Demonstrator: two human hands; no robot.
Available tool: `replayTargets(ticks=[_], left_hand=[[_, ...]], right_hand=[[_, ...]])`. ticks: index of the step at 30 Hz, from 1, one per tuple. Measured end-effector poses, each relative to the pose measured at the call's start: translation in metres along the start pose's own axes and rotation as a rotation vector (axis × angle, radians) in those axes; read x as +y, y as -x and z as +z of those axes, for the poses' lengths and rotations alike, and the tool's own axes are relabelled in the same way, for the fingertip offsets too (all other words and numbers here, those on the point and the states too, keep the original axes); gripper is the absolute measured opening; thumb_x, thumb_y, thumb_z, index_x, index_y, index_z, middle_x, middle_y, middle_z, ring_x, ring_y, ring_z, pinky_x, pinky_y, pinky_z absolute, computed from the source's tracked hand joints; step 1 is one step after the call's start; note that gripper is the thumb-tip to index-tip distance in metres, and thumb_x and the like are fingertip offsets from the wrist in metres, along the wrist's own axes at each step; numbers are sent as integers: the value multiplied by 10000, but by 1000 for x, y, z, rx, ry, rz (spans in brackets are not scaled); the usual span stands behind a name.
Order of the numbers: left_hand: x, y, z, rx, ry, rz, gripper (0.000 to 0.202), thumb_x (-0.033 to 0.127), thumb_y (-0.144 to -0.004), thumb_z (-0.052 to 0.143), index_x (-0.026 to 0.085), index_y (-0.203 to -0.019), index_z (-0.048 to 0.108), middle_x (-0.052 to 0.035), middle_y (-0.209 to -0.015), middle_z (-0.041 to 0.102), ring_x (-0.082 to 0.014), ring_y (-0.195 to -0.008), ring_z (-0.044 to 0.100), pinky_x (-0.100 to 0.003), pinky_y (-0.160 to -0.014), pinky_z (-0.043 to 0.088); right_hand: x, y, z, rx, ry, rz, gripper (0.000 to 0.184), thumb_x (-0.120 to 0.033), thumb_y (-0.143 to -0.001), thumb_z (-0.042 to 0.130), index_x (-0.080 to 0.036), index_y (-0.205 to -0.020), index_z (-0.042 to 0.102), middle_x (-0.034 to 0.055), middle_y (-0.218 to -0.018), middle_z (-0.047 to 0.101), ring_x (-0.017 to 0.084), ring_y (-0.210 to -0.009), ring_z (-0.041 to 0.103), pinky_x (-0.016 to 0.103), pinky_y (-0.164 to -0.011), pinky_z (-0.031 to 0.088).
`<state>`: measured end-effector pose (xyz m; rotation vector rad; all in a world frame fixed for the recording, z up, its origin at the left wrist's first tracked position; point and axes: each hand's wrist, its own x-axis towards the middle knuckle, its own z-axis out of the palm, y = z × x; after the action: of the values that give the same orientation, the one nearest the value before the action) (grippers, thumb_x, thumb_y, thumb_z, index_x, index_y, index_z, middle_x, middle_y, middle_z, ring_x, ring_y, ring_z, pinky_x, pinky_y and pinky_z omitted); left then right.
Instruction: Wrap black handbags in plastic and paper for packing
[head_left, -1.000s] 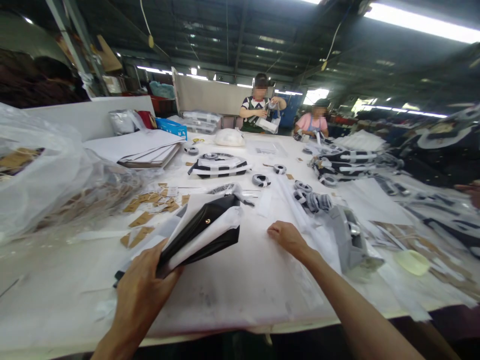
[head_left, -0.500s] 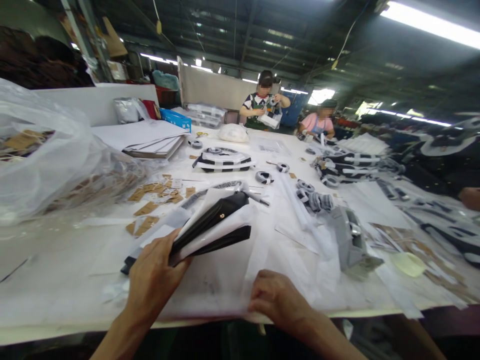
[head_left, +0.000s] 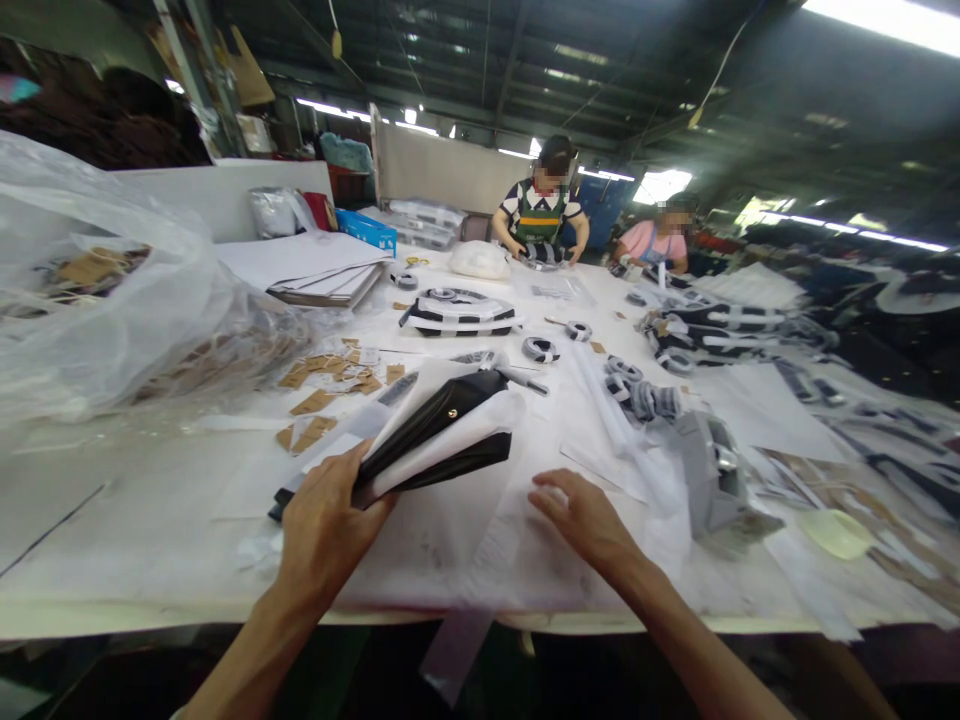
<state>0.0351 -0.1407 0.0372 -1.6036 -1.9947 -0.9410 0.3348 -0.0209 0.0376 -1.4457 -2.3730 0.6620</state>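
My left hand (head_left: pixel 326 515) grips a black bag (head_left: pixel 442 415) with a small gold stud, its fingers and thumb closed round the near end. White wrapping paper (head_left: pixel 450 450) lies between the bag's dark folds. A strap wrapped in grey-white material (head_left: pixel 525 382) extends from the bag's far end. To the right of the bag, my right hand (head_left: pixel 574 510) is above the tabletop, empty, with its fingers loosely bent and apart. A translucent white strip (head_left: pixel 457 650) droops over the table's front edge between my forearms.
Brown tags (head_left: pixel 337 370) lie left of the bag, beside a large clear plastic bag (head_left: pixel 172 290). A grey tape dispenser (head_left: pixel 709 475) stands at right, near wrapped strap coils (head_left: pixel 645 395). Another wrapped bag (head_left: pixel 461 315) lies farther back. Two co-workers (head_left: pixel 547 205) are across the table.
My right hand has lifted away from the table's front edge, and its fingers have opened. The translucent strip now hangs over the edge. The co-worker opposite has lowered the item they held.
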Motion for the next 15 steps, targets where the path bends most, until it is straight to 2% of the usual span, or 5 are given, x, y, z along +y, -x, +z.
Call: replayTargets(ticks=[2, 4, 6, 11, 15], left_hand=[[1, 0, 0, 2, -5, 6, 370, 313, -810, 577, 169, -1149, 617, -93, -982, 726, -285, -876, 685, -368, -799, 528], [2, 1, 0, 2, -2, 21, 379, 297, -812, 577, 174, -1169, 608, -87, -991, 727, -277, -882, 685, -362, -805, 527], [3, 1, 0, 4, 3, 31, 385, 292, -812, 579, 177, -1178, 604, -84, -993, 728, -275, -883, 684, -363, -803, 527], [3, 1, 0, -16, 20, -16, 404, 342, -825, 585, 173, -1192, 596, -95, -998, 727, -291, -912, 682, -387, -835, 530], [1, -1, -3, -54, 32, -94, 439, 365, -808, 609, 169, -1200, 595, -101, -1043, 726, -299, -950, 684, -388, -854, 530]], right_hand=[[10, -13, 13, 65, 210, -1, 466, -403, -872, 601, -154, -1264, 630, 181, -1352, 604, 354, -1294, 511, 523, -1099, 361], [5, -17, 32, 0, 303, -57, 636, -457, -888, 591, -111, -1413, 494, 215, -1501, 440, 370, -1415, 364, 568, -1155, 266], [-14, -16, 51, -88, 291, -179, 734, -528, -911, 553, -94, -1482, 397, 206, -1559, 347, 353, -1462, 275, 561, -1192, 186], [-70, -11, 74, -238, 136, -498, 790, -673, -915, 470, -216, -1540, 312, 87, -1600, 311, 292, -1495, 194, 501, -1231, 39], [-64, -19, 66, -289, 159, -559, 744, -682, -919, 452, -259, -1523, 353, 53, -1600, 315, 300, -1502, 158, 538, -1222, 25]])
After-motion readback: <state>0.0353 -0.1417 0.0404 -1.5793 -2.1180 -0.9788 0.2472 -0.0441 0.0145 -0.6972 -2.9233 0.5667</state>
